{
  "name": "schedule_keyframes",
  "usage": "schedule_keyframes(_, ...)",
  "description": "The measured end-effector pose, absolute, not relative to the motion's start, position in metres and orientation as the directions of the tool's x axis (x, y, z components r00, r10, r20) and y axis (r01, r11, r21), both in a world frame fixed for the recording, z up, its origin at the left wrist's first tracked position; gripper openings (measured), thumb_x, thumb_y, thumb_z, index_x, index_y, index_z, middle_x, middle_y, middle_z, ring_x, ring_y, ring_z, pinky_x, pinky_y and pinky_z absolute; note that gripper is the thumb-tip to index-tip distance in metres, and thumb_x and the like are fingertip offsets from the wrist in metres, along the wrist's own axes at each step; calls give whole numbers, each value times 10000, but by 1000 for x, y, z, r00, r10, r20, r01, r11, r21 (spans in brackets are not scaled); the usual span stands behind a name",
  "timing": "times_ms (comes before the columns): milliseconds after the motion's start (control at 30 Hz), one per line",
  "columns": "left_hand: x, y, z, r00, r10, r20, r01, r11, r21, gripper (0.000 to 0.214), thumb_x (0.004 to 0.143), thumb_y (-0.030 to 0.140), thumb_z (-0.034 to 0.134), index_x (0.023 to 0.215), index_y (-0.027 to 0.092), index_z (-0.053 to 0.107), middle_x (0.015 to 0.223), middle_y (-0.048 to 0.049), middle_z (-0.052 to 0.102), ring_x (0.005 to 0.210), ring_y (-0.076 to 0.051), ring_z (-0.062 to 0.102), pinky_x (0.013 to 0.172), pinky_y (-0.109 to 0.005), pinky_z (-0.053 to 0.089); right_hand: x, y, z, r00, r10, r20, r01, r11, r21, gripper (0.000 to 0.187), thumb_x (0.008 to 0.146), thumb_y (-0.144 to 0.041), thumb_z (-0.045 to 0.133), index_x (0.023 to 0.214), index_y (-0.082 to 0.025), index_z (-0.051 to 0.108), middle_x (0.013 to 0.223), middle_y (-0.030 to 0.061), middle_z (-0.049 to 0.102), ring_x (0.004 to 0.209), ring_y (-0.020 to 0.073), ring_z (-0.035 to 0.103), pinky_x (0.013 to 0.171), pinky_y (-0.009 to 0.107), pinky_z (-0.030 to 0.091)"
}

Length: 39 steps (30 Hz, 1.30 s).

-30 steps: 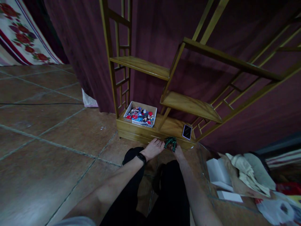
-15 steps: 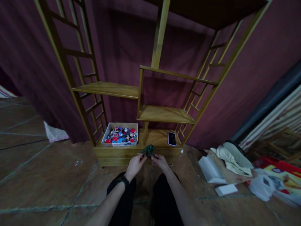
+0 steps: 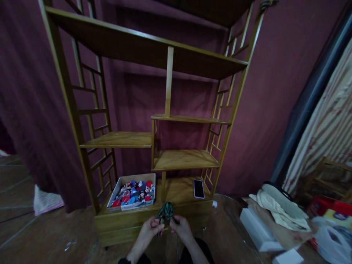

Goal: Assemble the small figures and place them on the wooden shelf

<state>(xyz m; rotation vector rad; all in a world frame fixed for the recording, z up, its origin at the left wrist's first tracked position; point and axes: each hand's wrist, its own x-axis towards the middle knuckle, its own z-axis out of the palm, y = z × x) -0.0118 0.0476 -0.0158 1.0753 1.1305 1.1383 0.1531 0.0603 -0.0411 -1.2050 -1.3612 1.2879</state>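
- The left hand is seen low in the middle of the view, fingertips pinched on the lower part of a small green figure.
- The right hand is set just beside it, fingers likewise closed on the same figure from the other side; the two hands nearly touch.
- The green figure is held between both hands and sticks up just above the fingertips, on the side away from the body.
- Its long axis is roughly upright; finer detail is too small and dim to be told.
- Neither hand is clearly nearer: the figure is shared evenly, centred between them.
- Right behind the figure, the base board of a wooden shelf unit is found; the figure is held in front of its front edge, and whether it touches the wood cannot be told.
- On that base board, to the left, an open white box filled with small colourful toys is placed; to the right, a phone is laid flat, screen up.
- The shelf unit is backed by a dark red curtain.
- On the floor, well to the right, white boxes, a beige cloth and a plastic bag are piled; a pale cloth is seen far left.
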Motion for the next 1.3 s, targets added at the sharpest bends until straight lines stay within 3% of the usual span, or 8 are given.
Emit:
schedule_keyframes(267,-5,43,-5,42,980,-195,-139,199,970,570,261,504,768,608,205,429,487,20,561,439,-162,538,469,-280,411,153,53,-35,-6,997,73,48,73,-996,126,583,-320,601,673,-233,605,631,-11,583,600,171,561,506,263,448)
schedule_keyframes(533,6,33,25,38,998,-52,-62,54,997,454,437,500,725,653,172,499,529,2,588,475,-136,549,520,-252,424,163,47,-12,-15,998,59,-131,57,-990,212,584,-376,635,702,-207,586,706,2,592,658,170,576,550,282,487)
schedule_keyframes(767,5,28,14,-38,998,42,102,-38,994,365,566,442,666,739,143,552,560,-1,603,532,-131,558,533,-237,414,169,50,-11,2,999,-51,-95,-51,-994,331,520,-354,694,758,-168,557,746,13,588,664,146,568,546,260,504)
schedule_keyframes(1067,8,27,2,-89,988,-125,-204,105,973,399,499,429,722,692,131,540,579,-8,613,554,-120,583,583,-247,454,159,58,-33,11,994,-105,-8,-105,-994,290,547,-360,664,738,-168,560,678,-16,583,580,123,569,545,258,508)
schedule_keyframes(1300,9,32,-1,-38,990,-132,-154,125,980,372,551,433,698,686,119,551,581,-24,622,509,-100,557,486,-200,380,160,68,-41,-9,989,-150,-74,-150,-986,288,525,-350,668,729,-175,563,707,-19,599,641,132,584,582,260,518)
